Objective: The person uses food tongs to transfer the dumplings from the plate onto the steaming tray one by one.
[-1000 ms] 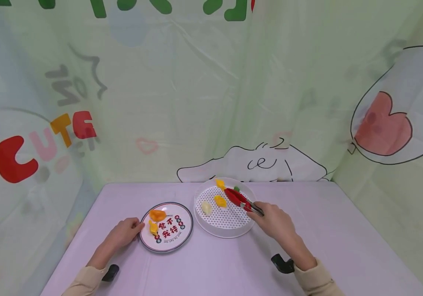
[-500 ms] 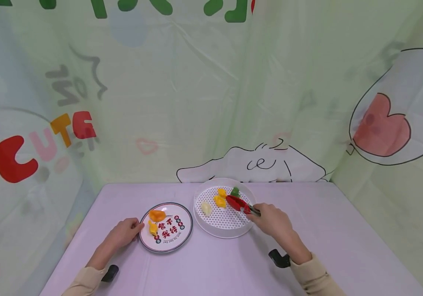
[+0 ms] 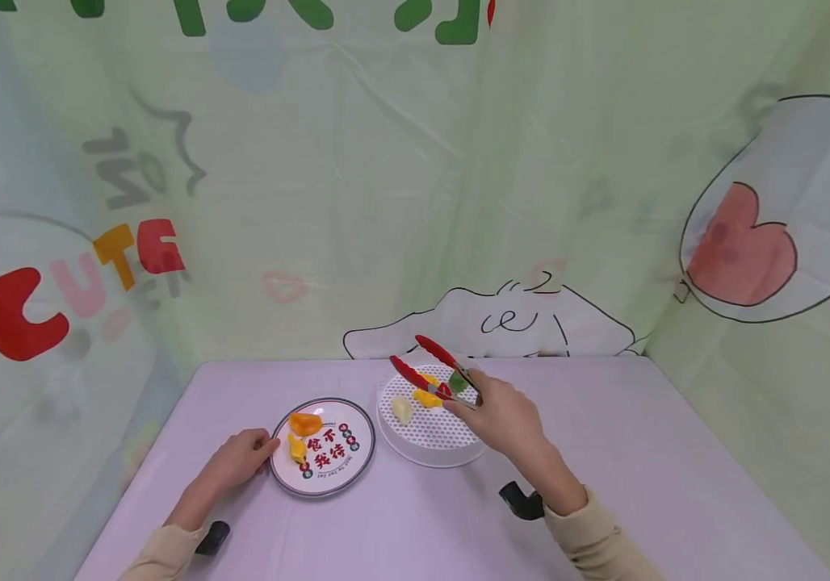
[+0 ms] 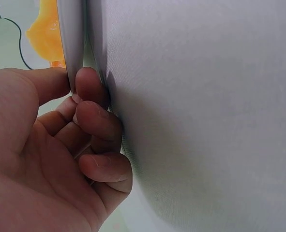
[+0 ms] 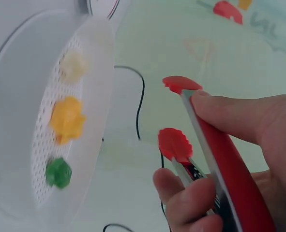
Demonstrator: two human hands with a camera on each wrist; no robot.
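Observation:
My left hand [image 3: 236, 460] pinches the left rim of a white plate [image 3: 328, 479] with red characters, thumb on top and fingers beneath. On the plate lie an orange dumpling-like piece [image 3: 305, 424] and a yellow one [image 3: 297, 449]. My right hand [image 3: 505, 415] grips red-tipped metal tongs [image 3: 411, 374]. Their jaws are spread apart with nothing between them, raised over a round white steamer basket [image 3: 429, 457] with a perforated base. Inside the basket sit a white piece [image 3: 401, 409], yellow pieces [image 3: 426, 399] close together and a green piece [image 5: 58, 172]. The tongs partly cover the yellow ones in the head view.
Both plate and basket stand on a pale lilac table [image 3: 400, 532], the basket toward the back edge. Printed cloth curtains [image 3: 386, 202] close in the back and sides. Black wrist mounts [image 3: 521, 500] sit at both wrists.
The yellow piece at the tongs' tips one second ago now lies in the basket beside the other yellow one. The tongs have spread, risen and moved left; my left hand stays at the plate.

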